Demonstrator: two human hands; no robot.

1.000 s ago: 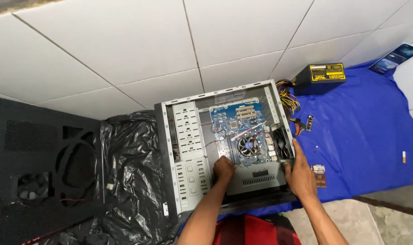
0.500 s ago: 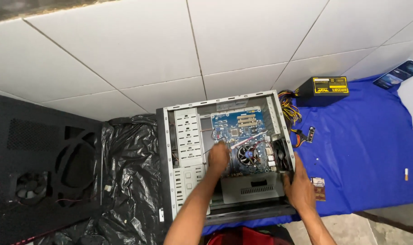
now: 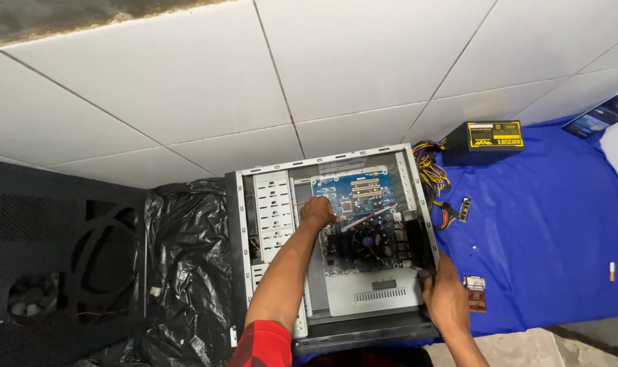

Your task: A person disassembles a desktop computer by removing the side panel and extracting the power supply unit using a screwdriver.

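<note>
Reaching into the computer case [image 3: 276, 204], left hand [image 3: 318, 212] seemingly touches motherboard [image 3: 355, 197].

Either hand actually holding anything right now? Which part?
Left hand rests inside the computer case at the left edge of the blue circuit board; grip unclear. Right hand grips the case's right wall near the front corner.

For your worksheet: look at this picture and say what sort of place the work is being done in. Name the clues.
Probably a makeshift repair spot on a tiled floor, not a proper workshop. An open computer case lies on white tiles, with a power supply unit on a blue cloth and a black plastic bag beside it.
</note>
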